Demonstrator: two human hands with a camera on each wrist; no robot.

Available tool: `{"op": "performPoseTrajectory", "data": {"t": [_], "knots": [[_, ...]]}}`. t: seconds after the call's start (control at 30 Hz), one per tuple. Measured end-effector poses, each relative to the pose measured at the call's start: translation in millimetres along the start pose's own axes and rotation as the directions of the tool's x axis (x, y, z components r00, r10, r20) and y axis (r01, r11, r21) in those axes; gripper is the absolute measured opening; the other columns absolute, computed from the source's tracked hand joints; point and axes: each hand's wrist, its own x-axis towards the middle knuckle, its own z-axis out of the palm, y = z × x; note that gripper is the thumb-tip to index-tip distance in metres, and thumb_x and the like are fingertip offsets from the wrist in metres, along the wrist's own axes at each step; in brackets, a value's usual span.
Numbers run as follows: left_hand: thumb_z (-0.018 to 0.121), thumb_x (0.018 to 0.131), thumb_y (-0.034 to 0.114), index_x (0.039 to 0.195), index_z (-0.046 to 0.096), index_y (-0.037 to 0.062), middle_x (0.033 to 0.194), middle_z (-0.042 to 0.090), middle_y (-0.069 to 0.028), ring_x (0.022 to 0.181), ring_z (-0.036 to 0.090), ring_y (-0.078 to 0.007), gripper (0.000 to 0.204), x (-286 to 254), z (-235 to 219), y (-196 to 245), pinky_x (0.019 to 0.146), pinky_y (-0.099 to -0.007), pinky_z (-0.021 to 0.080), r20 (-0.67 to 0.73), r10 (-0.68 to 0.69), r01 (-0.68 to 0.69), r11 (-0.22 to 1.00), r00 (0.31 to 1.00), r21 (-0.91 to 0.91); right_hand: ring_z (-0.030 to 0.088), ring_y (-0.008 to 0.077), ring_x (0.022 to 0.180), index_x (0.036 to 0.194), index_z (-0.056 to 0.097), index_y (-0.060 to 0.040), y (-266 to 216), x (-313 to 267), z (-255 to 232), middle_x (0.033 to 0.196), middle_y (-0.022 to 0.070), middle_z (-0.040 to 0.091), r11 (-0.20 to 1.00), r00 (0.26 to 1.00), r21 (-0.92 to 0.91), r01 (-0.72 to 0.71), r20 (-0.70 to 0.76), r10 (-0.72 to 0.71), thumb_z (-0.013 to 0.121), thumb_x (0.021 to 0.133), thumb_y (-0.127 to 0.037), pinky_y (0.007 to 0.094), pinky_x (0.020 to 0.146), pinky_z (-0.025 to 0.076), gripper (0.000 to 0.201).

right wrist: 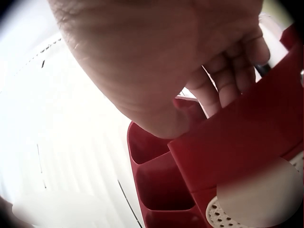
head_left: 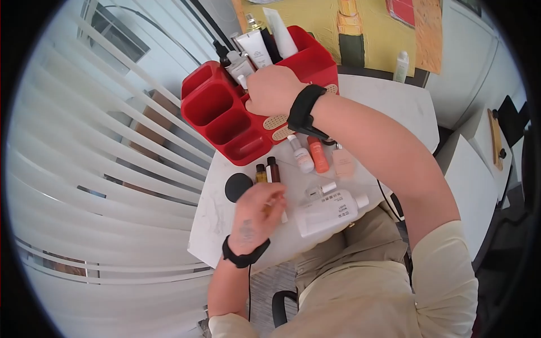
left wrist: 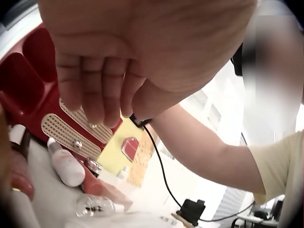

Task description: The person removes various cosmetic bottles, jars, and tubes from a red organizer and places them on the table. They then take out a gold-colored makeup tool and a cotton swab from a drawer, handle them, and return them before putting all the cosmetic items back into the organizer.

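My right hand [head_left: 274, 89] reaches over the red organizer [head_left: 222, 132], its fingers dipping behind a red wall in the right wrist view. A small white-capped bottle [head_left: 242, 80] stands right at those fingers; I cannot tell whether they hold anything, since the fingertips are hidden. Low over the table's near left part, my left hand [head_left: 256, 217] has loosely bent fingers with nothing between them in the left wrist view. Just beyond it stand a small amber bottle [head_left: 261, 173] and a dark-capped brown bottle [head_left: 273, 169]. A round black lid [head_left: 238, 187] lies to its left.
A white pump bottle [head_left: 302, 158], an orange tube [head_left: 319, 155], a pale peach bottle [head_left: 342, 163] and a large clear bottle [head_left: 329, 213] lie on the white table [head_left: 389, 107]. Tubes and bottles, including a white tube [head_left: 280, 34], fill the organizer's back. White blinds [head_left: 112, 186] border the left.
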Motion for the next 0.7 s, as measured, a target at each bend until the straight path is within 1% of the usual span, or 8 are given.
{"op": "performPoseTrajectory", "data": {"t": [0.03, 0.1, 0.17, 0.43, 0.5, 0.53, 0.6, 0.7], "knots": [[0.065, 0.082, -0.002, 0.105, 0.064, 0.0005, 0.092, 0.065, -0.0121, 0.082, 0.065, -0.0243, 0.023, 6.0, 7.7, 7.9, 0.076, -0.0319, 0.052, 0.135, 0.034, -0.042, 0.997, 0.99, 0.058, 0.068, 0.0356, 0.078, 0.081, 0.07, -0.0004, 1.6, -3.4, -0.3, 0.076, 0.0177, 0.068, 1.0, 1.0, 0.021, -0.013, -0.002, 0.013, 0.064, 0.076, -0.028, 0.0459, 0.071, 0.055, 0.029], [0.066, 0.081, 0.0, 0.104, 0.064, 0.0007, 0.093, 0.065, -0.0141, 0.084, 0.064, -0.0287, 0.024, 16.9, 26.0, 15.4, 0.077, -0.0348, 0.052, 0.205, 0.099, -0.12, 0.989, 0.974, 0.091, 0.067, 0.0342, 0.079, 0.083, 0.07, -0.0026, 7.7, -13.5, -1.4, 0.078, 0.0149, 0.068, 1.0, 1.0, 0.017, -0.003, -0.019, 0.003, 0.063, 0.078, -0.028, 0.0445, 0.072, 0.054, 0.026], [0.067, 0.079, 0.002, 0.104, 0.064, 0.0009, 0.094, 0.065, -0.016, 0.085, 0.064, -0.0331, 0.024, 26.0, 41.5, 18.6, 0.077, -0.0378, 0.052, 0.269, 0.16, -0.197, 0.974, 0.95, 0.115, 0.065, 0.032, 0.082, 0.087, 0.069, -0.0057, 12.4, -29.8, 0.0, 0.081, 0.0111, 0.067, 0.992, 0.953, 0.099, 0.081, -0.298, -0.048, 0.064, 0.081, -0.026, 0.0422, 0.074, 0.053, 0.022], [0.069, 0.075, 0.011, 0.102, 0.064, 0.0037, 0.09, 0.067, -0.0166, 0.089, 0.063, -0.0353, 0.028, 55.2, 75.3, 5.9, 0.078, -0.0428, 0.051, 0.494, 0.106, -0.276, 0.919, 0.863, 0.283, 0.065, 0.0312, 0.078, 0.085, 0.066, -0.0065, 59.8, -131.6, -2.3, 0.081, 0.0115, 0.067, 0.932, 0.938, 0.362, 0.006, -0.325, 0.12, 0.063, 0.082, -0.023, 0.0444, 0.069, 0.053, 0.017], [0.069, 0.075, 0.012, 0.101, 0.064, 0.004, 0.088, 0.067, -0.0165, 0.087, 0.064, -0.0352, 0.028, 60.8, 79.0, 5.4, 0.077, -0.0431, 0.051, 0.52, 0.069, -0.266, 0.911, 0.851, 0.314, 0.067, 0.0328, 0.075, 0.082, 0.068, -0.0056, 78.9, -152.0, 4.8, 0.078, 0.013, 0.069, 0.837, 0.916, 0.504, -0.214, -0.194, 0.351, 0.064, 0.081, -0.027, 0.0437, 0.068, 0.054, 0.022], [0.069, 0.074, 0.013, 0.101, 0.064, 0.0044, 0.085, 0.066, -0.0164, 0.085, 0.064, -0.0352, 0.028, 64.6, 80.8, 4.9, 0.075, -0.0434, 0.051, 0.54, 0.032, -0.255, 0.904, 0.841, 0.344, 0.067, 0.0328, 0.075, 0.082, 0.068, -0.0056, 86.9, -161.0, 7.3, 0.078, 0.013, 0.069, 0.836, 0.914, 0.506, -0.213, -0.198, 0.353, 0.064, 0.081, -0.027, 0.0437, 0.068, 0.054, 0.022], [0.069, 0.074, 0.013, 0.1, 0.064, 0.0047, 0.084, 0.066, -0.0165, 0.084, 0.065, -0.0353, 0.027, 67.8, 84.0, 3.5, 0.074, -0.0437, 0.051, 0.544, 0.008, -0.237, 0.906, 0.839, 0.352, 0.067, 0.0302, 0.071, 0.083, 0.07, -0.0037, 97.4, -176.4, 12.8, 0.075, 0.0138, 0.068, 0.858, 0.898, 0.271, -0.436, 0.063, 0.436, 0.069, 0.078, -0.033, 0.039, 0.067, 0.054, 0.03], [0.068, 0.074, 0.013, 0.099, 0.064, 0.0051, 0.083, 0.066, -0.0168, 0.081, 0.065, -0.0356, 0.026, 68.7, 88.3, 2.0, 0.072, -0.0441, 0.051, 0.534, -0.009, -0.215, 0.91, 0.845, 0.355, 0.067, 0.0329, 0.07, 0.078, 0.072, -0.0033, 101.2, -184.9, 30.1, 0.073, 0.0152, 0.068, 0.885, 0.879, 0.129, -0.448, 0.243, 0.41, 0.069, 0.075, -0.042, 0.0415, 0.067, 0.054, 0.039]]}}
